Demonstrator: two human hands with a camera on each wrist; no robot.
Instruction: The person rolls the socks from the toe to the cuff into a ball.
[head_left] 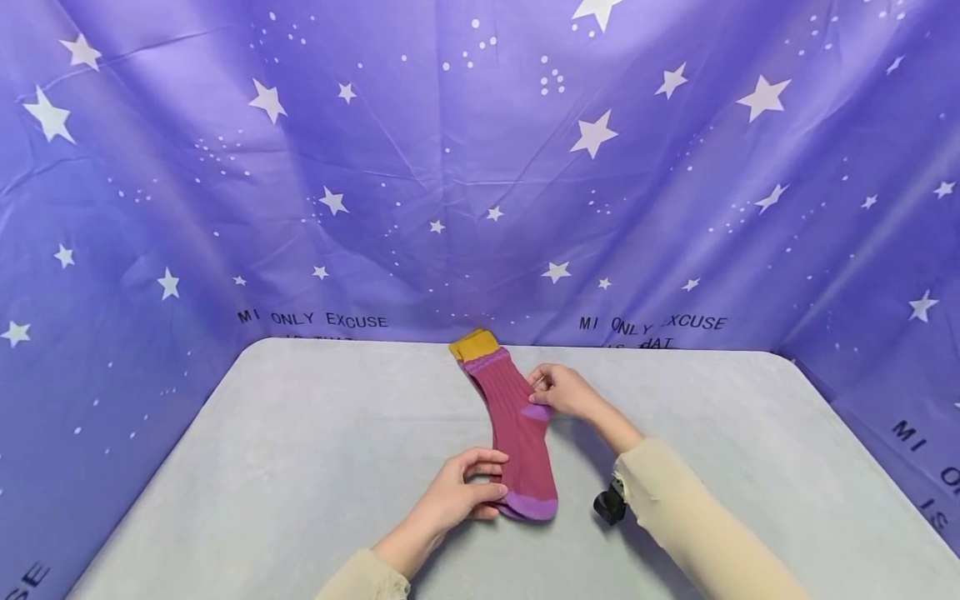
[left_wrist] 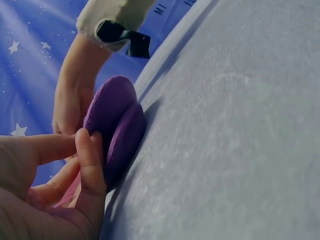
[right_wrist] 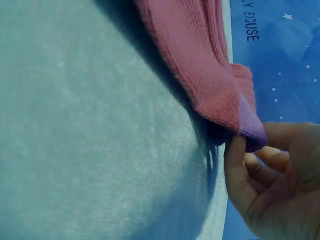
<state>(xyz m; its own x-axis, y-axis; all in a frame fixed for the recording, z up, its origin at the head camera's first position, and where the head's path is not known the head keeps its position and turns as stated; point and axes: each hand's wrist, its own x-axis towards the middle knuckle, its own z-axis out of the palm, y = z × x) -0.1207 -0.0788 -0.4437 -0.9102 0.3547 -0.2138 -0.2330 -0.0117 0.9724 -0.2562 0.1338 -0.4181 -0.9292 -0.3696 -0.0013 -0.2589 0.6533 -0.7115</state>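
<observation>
Two maroon socks (head_left: 519, 433) lie one over the other on the table, their mustard cuffs (head_left: 476, 345) pointing to the back edge and purple toes toward the front. My left hand (head_left: 452, 490) pinches their left edge close to the toes. In the left wrist view the two purple toes (left_wrist: 111, 104) show stacked, the upper one slightly offset from the lower. At the right side, my right hand (head_left: 568, 390) pinches the purple heel. The right wrist view shows thumb and finger at that heel (right_wrist: 254, 125), which is lifted a little off the table.
The pale grey table (head_left: 315, 433) has rounded back corners. Behind it and along both sides hangs a purple curtain (head_left: 450, 167) with white stars and printed words. A black wrist camera (head_left: 611, 503) is strapped at the right sleeve.
</observation>
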